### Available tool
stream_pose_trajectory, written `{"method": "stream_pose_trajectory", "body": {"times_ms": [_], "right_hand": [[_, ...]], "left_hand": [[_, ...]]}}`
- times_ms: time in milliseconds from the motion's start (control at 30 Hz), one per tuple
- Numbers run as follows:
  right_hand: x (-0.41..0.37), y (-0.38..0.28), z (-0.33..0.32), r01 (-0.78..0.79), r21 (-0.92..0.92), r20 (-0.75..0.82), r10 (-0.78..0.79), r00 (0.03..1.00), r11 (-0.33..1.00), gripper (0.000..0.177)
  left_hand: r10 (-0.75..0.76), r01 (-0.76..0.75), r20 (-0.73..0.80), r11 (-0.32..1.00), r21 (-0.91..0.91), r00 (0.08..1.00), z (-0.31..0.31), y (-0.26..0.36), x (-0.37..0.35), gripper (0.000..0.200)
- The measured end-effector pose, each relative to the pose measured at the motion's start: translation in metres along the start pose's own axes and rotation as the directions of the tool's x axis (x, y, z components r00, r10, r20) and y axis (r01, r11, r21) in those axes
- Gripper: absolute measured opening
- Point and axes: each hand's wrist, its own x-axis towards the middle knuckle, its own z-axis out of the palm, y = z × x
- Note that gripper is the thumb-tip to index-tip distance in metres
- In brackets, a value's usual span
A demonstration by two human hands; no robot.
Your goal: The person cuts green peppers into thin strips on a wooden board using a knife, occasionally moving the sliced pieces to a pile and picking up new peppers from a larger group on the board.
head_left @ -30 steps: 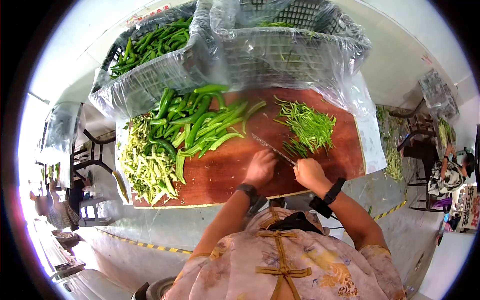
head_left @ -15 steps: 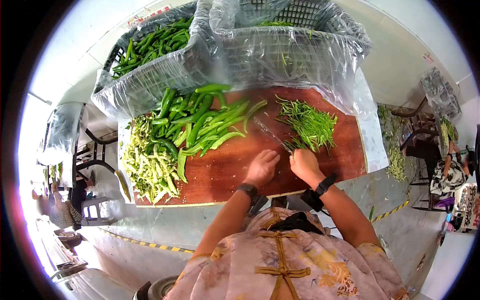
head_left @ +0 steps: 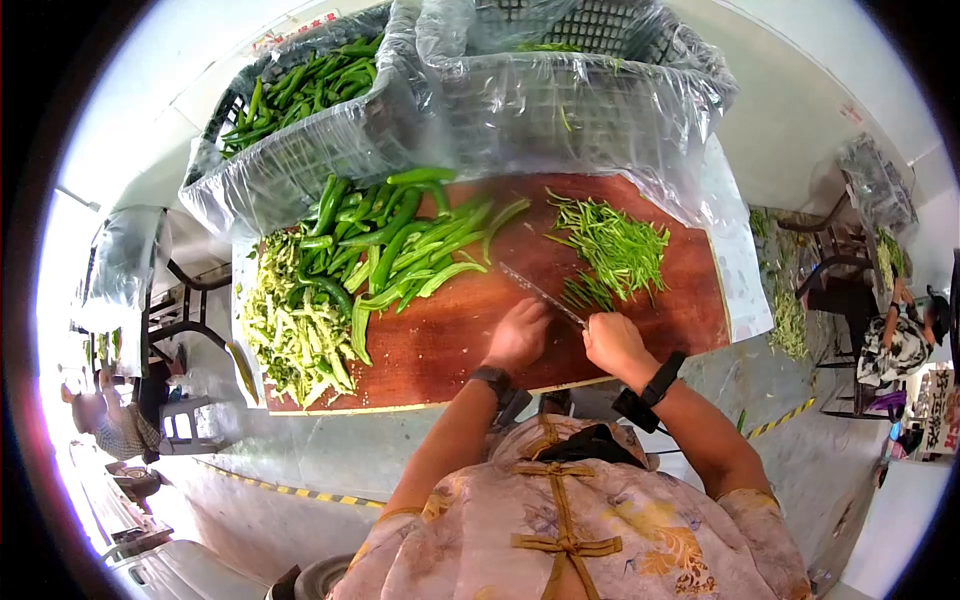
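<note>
My right hand [head_left: 613, 344] is closed round the handle of a knife [head_left: 542, 294], whose thin blade points up and left over the red-brown board [head_left: 440, 345]. My left hand [head_left: 520, 334] rests low on the board beside the blade, its fingers curled together; whatever they hold, if anything, is hidden. Beyond my right hand lies a pile of finely cut green strips [head_left: 620, 250]. Left of the knife are long green peppers [head_left: 400, 225], some of them split open. Pale seedy pepper cores [head_left: 295, 335] are heaped at the board's left end.
Behind the board stand a plastic-lined crate of whole green peppers [head_left: 310, 85] and a second lined crate [head_left: 590, 95] with a few green bits. People sit at far left [head_left: 125, 425] and far right [head_left: 885, 345]. A grey stool [head_left: 185, 425] stands at left.
My right hand has moved slightly right and down with the knife, whose blade now shows more clearly beside the cut strips. My left hand has barely shifted.
</note>
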Motion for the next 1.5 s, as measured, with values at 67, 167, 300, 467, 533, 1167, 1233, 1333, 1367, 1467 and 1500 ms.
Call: {"method": "stream_pose_trajectory", "body": {"times_ms": [67, 167, 300, 467, 533, 1167, 1233, 1333, 1367, 1467, 1500], "right_hand": [[0.006, 0.001, 0.001, 0.008, -0.017, 0.021, -0.008, 1.000, 1.000, 0.021], [0.021, -0.002, 0.005, 0.030, -0.015, 0.043, -0.030, 0.999, 0.999, 0.022], [0.041, -0.010, 0.015, 0.014, 0.054, -0.046, -0.012, 0.999, 0.998, 0.025], [0.027, 0.006, 0.014, -0.056, 0.179, -0.221, 0.096, 0.970, 0.982, 0.026], [0.008, 0.018, 0.005, -0.036, 0.090, -0.211, 0.054, 0.976, 0.995, 0.022], [-0.009, 0.092, 0.027, 0.021, -0.275, -0.298, -0.106, 0.949, 0.961, 0.023], [0.004, 0.092, 0.003, -0.048, -0.264, -0.268, -0.025, 0.963, 0.963, 0.024], [0.024, 0.099, -0.018, -0.047, -0.148, -0.417, -0.019, 0.909, 0.988, 0.023], [0.030, 0.098, -0.021, -0.041, -0.148, -0.416, -0.025, 0.909, 0.988, 0.023], [0.035, 0.086, -0.038, -0.146, 0.028, -0.471, 0.142, 0.871, 0.989, 0.023], [0.032, 0.081, -0.039, -0.146, 0.027, -0.471, 0.142, 0.871, 0.989, 0.023]], "left_hand": [[-0.005, 0.005, 0.002, 1.000, 0.004, 1.000, 0.001, -0.001, -0.001, 0.018], [-0.008, 0.008, -0.005, 1.000, 0.015, 1.000, 0.002, -0.002, 0.000, 0.019], [-0.013, 0.014, 0.032, 0.999, -0.034, 0.999, 0.003, -0.004, -0.001, 0.024], [-0.024, 0.024, 0.014, 0.999, -0.036, 1.000, 0.000, -0.006, -0.006, 0.029], [-0.064, 0.065, 0.015, 0.992, -0.105, 0.998, -0.009, -0.007, -0.013, 0.030], [-0.464, 0.542, -0.284, 0.663, 0.516, 0.839, -0.083, -0.044, -0.032, 0.028], [-0.462, 0.548, -0.298, 0.655, 0.521, 0.835, -0.083, -0.049, -0.032, 0.028], [-0.474, 0.543, -0.275, 0.646, 0.537, 0.836, -0.082, -0.052, -0.031, 0.022], [-0.475, 0.546, -0.280, 0.641, 0.539, 0.834, -0.082, -0.053, -0.030, 0.022], [-0.488, 0.539, -0.255, 0.631, 0.558, 0.835, -0.082, -0.050, -0.028, 0.020], [-0.467, 0.531, -0.270, 0.629, 0.568, 0.842, -0.081, -0.048, -0.027, 0.018]]}}
